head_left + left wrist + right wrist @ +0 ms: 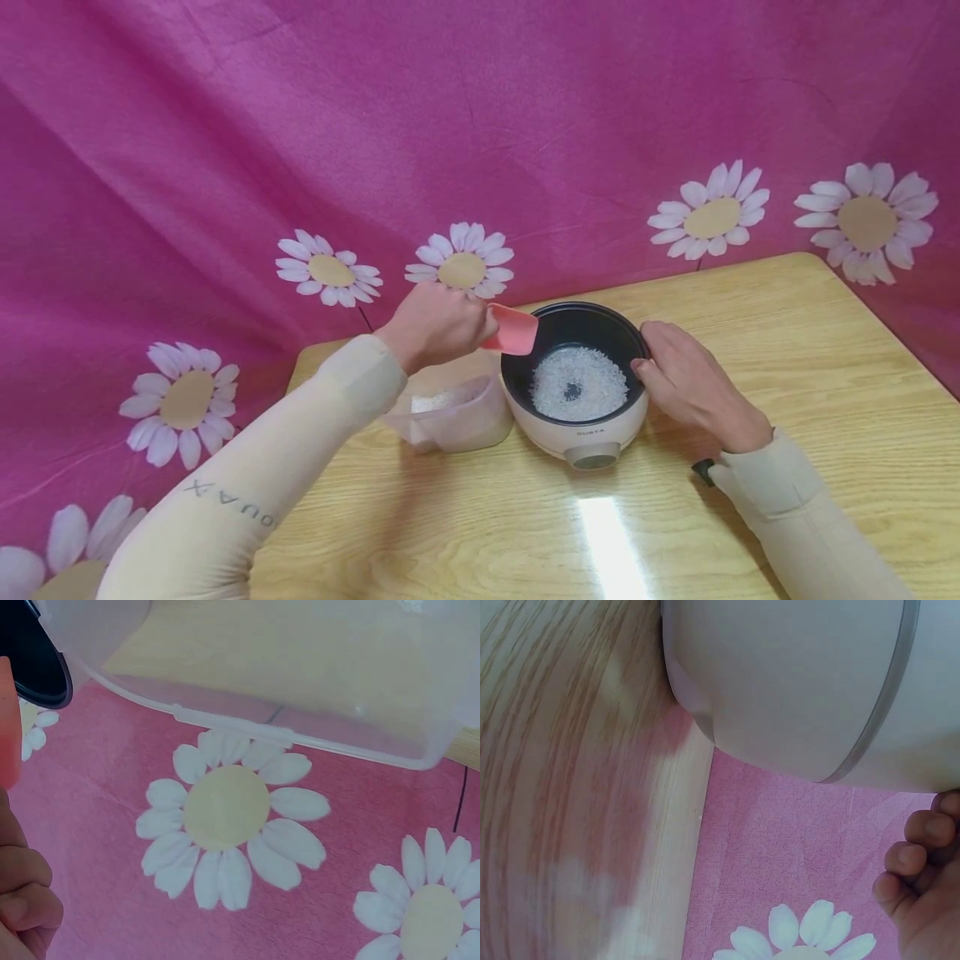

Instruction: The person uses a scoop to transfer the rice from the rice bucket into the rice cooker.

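Note:
My left hand [442, 325] grips a coral-pink scoop [514, 330], whose end reaches over the left rim of a small electric cooker [573, 437]. White rice [588, 385] lies on the bottom of the cooker's black pot, with a small dark bare patch in it. My right hand [686, 375] holds the cooker's right rim, thumb over the edge; its curled fingers [907, 859] show beside the white body in the right wrist view. Below my left hand stands a translucent plastic container [465, 421] with some rice in it, partly hidden by the hand and sleeve.
The wooden table [787, 375] carries the cooker and the container side by side. A pink cloth [525, 125] with white daisies hangs behind the table's back edge. A small black object [703, 472] shows at the right cuff.

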`<state>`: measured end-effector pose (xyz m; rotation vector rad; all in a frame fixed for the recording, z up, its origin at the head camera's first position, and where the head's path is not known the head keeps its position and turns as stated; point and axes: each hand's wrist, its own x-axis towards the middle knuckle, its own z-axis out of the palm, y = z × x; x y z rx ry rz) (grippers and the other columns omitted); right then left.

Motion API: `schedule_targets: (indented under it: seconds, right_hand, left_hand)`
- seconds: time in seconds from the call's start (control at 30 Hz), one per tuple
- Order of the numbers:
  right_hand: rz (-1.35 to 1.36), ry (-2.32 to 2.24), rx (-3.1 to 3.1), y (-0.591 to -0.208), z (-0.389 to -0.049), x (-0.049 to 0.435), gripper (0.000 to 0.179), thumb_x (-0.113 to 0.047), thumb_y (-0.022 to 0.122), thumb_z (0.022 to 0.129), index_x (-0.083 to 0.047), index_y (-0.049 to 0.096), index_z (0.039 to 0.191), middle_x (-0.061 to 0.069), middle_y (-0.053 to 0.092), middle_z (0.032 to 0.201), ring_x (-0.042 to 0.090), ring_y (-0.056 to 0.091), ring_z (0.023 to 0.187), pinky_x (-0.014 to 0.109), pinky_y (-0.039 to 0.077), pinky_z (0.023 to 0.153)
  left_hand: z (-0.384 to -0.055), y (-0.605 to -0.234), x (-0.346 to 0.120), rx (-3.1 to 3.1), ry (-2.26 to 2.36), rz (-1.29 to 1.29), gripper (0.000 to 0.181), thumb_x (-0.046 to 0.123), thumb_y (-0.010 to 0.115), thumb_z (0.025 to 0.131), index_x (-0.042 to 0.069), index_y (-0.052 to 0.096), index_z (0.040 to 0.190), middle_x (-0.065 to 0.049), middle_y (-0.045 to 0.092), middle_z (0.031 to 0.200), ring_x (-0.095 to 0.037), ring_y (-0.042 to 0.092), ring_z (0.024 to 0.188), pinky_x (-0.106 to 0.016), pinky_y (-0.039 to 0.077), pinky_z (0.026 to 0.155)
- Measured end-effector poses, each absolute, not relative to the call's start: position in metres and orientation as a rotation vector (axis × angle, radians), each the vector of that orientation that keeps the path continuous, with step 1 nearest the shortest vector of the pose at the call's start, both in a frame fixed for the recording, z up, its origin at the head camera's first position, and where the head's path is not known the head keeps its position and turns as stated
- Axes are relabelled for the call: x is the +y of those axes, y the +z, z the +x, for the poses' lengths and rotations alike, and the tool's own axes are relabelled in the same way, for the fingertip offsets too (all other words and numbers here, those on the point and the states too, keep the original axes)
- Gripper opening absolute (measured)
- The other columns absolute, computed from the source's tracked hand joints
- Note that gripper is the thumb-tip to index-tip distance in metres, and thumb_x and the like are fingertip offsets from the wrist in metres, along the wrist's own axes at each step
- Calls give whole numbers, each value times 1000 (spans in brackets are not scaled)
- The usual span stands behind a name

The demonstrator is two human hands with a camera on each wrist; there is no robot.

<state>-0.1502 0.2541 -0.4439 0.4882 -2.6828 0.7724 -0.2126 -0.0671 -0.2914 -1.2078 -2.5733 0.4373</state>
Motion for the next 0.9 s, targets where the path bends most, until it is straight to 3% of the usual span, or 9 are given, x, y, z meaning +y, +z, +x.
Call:
schedule_targets:
  seconds: [0.17, 0.43, 0.9]
  right_hand:
    - [483, 772, -2692, -444, -150, 254, 7, -16, 53, 93, -10, 49, 93, 3, 45, 81, 17, 43, 78, 31, 37, 70]
    - [464, 787, -2691, -442, -150, 253, 7, -16, 52, 92, -9, 50, 93, 4, 44, 80, 17, 43, 77, 32, 36, 70]
    - [470, 797, -2717, -442, -151, 253, 9, -16, 51, 93, -8, 51, 98, 5, 48, 83, 19, 46, 80, 34, 39, 71]
  left_hand:
    - [-212, -288, -75, -2622, 456, -1173, 36, 28, 57, 96, 16, 51, 63, 3, 40, 53, -14, 39, 46, -27, 32, 45]
    - [-213, -284, -92, -2672, 428, -1109, 36, 29, 55, 97, 15, 51, 64, 3, 36, 54, -15, 38, 47, -32, 42, 44]
    - [-210, -295, -123, -2838, 411, -1006, 44, 26, 52, 99, 17, 37, 59, 5, 28, 52, -13, 28, 48, -26, 23, 45]
